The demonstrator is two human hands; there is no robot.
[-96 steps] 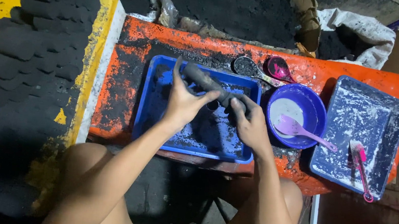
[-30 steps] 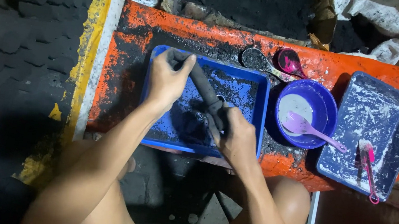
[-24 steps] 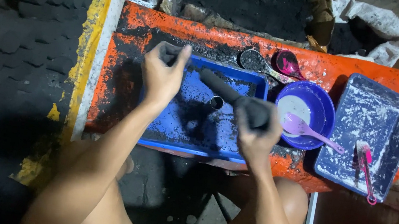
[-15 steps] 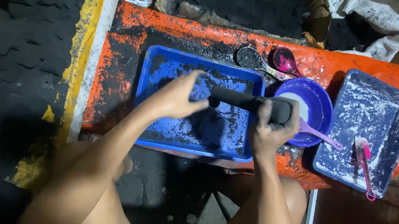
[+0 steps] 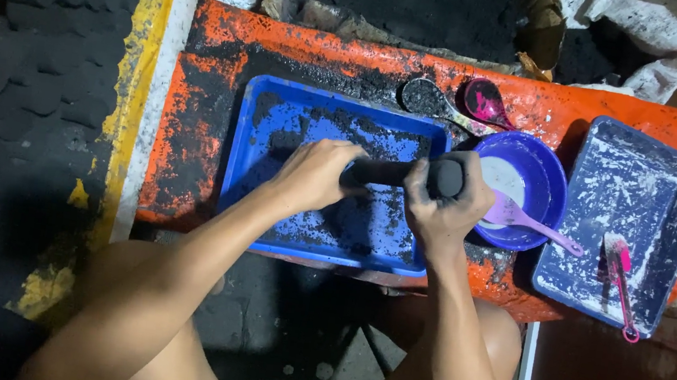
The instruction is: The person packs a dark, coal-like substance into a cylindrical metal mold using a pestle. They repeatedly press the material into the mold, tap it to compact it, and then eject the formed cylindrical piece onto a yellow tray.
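Note:
A black tube (image 5: 397,173) lies level over a blue tray (image 5: 278,121) dusted with black powder. My right hand (image 5: 441,208) is wrapped round the tube's right end, near the tray's right rim. My left hand (image 5: 316,174) is closed over its left end, above the middle of the tray. The tray rests on an orange table (image 5: 206,68) smeared with black.
A blue bowl (image 5: 542,178) with white paste and a purple spoon (image 5: 530,222) stands right of the tray. Further right a blue tray (image 5: 628,211) coated white holds a pink spatula (image 5: 622,284). Two spoons (image 5: 454,105) lie behind. Black moulded pieces (image 5: 14,69) cover the left.
The tube swung from slanting over the tray's back left to level over its right side. My left hand came from the back left corner onto the tube's left end.

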